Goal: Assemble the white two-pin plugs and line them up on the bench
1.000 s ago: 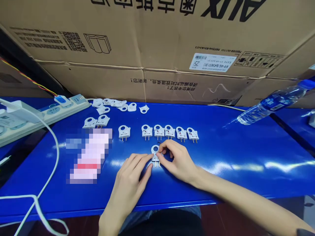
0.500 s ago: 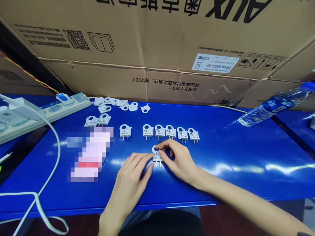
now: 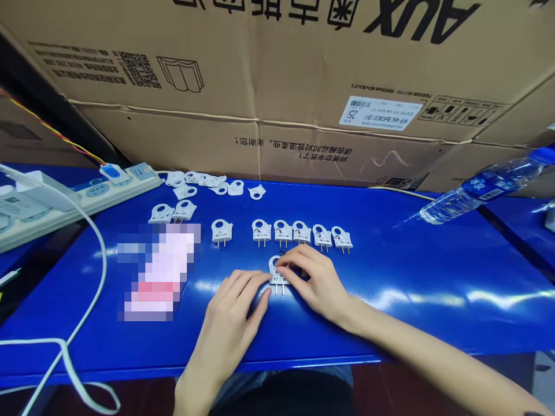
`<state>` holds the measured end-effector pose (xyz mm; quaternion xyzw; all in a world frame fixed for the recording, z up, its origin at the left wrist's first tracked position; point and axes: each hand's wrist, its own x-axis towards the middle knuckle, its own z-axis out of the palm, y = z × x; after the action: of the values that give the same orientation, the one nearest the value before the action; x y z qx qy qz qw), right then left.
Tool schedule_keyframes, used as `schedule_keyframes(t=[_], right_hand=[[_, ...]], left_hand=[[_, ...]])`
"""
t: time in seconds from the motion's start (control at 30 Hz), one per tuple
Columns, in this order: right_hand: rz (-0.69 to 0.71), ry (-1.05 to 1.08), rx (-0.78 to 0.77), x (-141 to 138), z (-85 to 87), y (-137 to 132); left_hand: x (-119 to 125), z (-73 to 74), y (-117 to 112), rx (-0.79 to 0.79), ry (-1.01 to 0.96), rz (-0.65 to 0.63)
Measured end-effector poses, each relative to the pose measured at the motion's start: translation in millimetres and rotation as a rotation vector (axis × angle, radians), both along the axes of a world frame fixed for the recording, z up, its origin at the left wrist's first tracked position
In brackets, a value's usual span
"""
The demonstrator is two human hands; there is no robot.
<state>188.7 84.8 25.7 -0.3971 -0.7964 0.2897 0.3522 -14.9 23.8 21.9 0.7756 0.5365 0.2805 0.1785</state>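
Note:
A small white two-pin plug [image 3: 276,275] lies on the blue table [image 3: 433,277] between my hands. My left hand [image 3: 236,315] rests flat beside it, fingertips touching its left edge and pins. My right hand [image 3: 314,280] curls over its top, fingers pinching the ring end. Just beyond stands a row of several similar white plugs [image 3: 301,232], pins toward me, and one more plug [image 3: 221,231] stands apart to the left.
Loose white plug shells [image 3: 208,182] lie at the back left near a white power strip [image 3: 82,193] with a cable [image 3: 93,289]. A blurred patch [image 3: 158,271] sits left. A water bottle [image 3: 481,190] lies at right. Large cardboard boxes [image 3: 277,86] wall the back.
My right fingers have slid down over the plug's ring, covering it. My left hand has hardly moved.

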Motion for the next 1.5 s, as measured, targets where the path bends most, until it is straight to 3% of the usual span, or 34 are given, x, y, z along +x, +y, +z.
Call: schedule_keyframes(t=[0.73, 1.03, 1.5], right_hand=[[-0.008, -0.077, -0.03, -1.5, 0.0, 1.9], [-0.023, -0.064, -0.033, 0.5, 8.7, 1.8], [0.014, -0.201, -0.125, 8.3, 16.0, 0.4]], left_hand=[[0.6, 0.0, -0.1, -0.015, -0.014, 0.049], [1.6, -3.8, 1.8, 0.01, 0.045, 0.106], [1.3, -3.2, 2.0, 0.018, 0.067, 0.071]])
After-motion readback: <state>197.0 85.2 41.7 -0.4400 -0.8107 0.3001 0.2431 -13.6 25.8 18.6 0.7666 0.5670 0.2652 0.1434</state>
